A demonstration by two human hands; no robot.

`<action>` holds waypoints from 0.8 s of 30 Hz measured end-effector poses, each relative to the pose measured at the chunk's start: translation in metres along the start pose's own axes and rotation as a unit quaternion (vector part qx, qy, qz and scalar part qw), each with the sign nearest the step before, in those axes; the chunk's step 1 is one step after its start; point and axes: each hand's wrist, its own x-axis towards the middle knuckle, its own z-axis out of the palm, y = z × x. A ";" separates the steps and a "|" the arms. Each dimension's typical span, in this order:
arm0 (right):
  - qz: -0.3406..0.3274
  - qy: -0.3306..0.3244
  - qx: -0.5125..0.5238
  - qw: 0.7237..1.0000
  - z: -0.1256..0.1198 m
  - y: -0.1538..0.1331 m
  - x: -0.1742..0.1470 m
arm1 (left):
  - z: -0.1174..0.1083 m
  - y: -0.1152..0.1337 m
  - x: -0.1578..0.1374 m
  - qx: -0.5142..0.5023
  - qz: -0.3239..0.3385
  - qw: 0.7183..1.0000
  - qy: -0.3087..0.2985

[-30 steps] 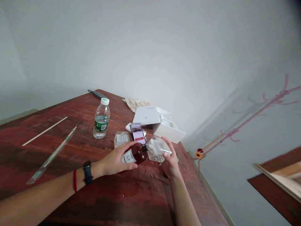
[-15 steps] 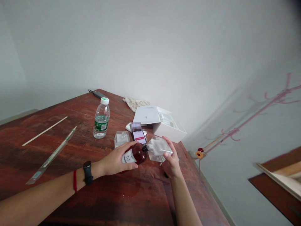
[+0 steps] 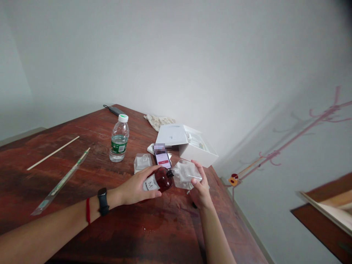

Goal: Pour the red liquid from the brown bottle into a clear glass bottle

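My left hand (image 3: 134,187) is wrapped round a dark red-brown bottle (image 3: 164,179) with a white label marked M. The bottle is tipped on its side, its black neck pointing right. That neck meets the mouth of a clear, squarish bottle (image 3: 184,173), also tilted, which my right hand (image 3: 202,187) grips at its far end. Whether liquid passes between the two mouths I cannot tell. Just behind the red-brown bottle lie a second clear squarish container (image 3: 143,161) and a phone (image 3: 162,160) with its screen lit.
On the wooden table (image 3: 115,234) stand a water bottle (image 3: 119,139) and an open white box (image 3: 198,150). A bare stick (image 3: 53,153), wrapped chopsticks (image 3: 64,178), a cloth (image 3: 158,120) and a grey pouch-like item (image 3: 115,110) lie about. A pink coat rack (image 3: 297,135) leans right.
Both hands keep their hold, with the two bottle mouths together. Only a very slight shift of the view shows.
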 end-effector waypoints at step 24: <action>-0.019 -0.001 -0.009 1.000 0.000 -0.003 0.002 | -0.002 0.002 0.000 0.012 0.000 1.000 -0.017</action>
